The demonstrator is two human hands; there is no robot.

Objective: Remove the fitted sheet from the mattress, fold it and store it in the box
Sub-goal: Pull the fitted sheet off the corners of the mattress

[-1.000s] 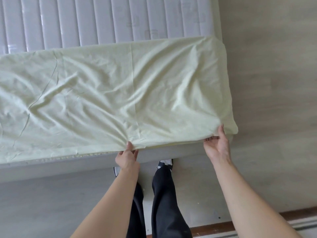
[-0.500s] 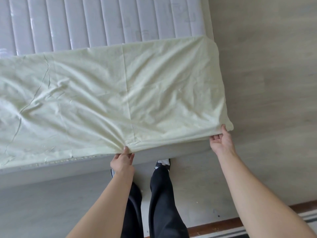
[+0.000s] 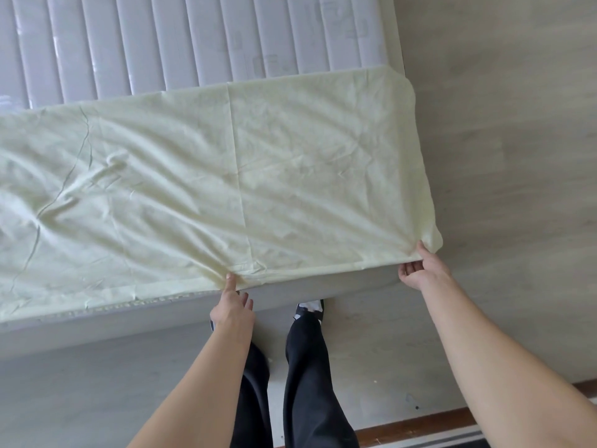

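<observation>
Across the near end of the mattress (image 3: 200, 40) the sheet (image 3: 200, 176) is spread, already doubled back so that the ribbed grey surface beyond is laid bare; its right edge overhangs the mattress corner above the floor (image 3: 504, 156). It is judged light, soft and limp: creases fan through the cloth toward both held points, so it can be expected to sag and slide wherever it is unsupported, and no stiffness can be relied on to carry a fold. A straight seam or crease is seen down the middle. Hold is best taken at corners and along the hem, where the layers can be gathered together and kept aligned. The near right corner is pinched by the right hand (image 3: 420, 270), thumb on top and fingers curled beneath the hem. The near edge, close to the middle, is pinched by the left hand (image 3: 232, 305), thumb pressed on top. No box is seen.
</observation>
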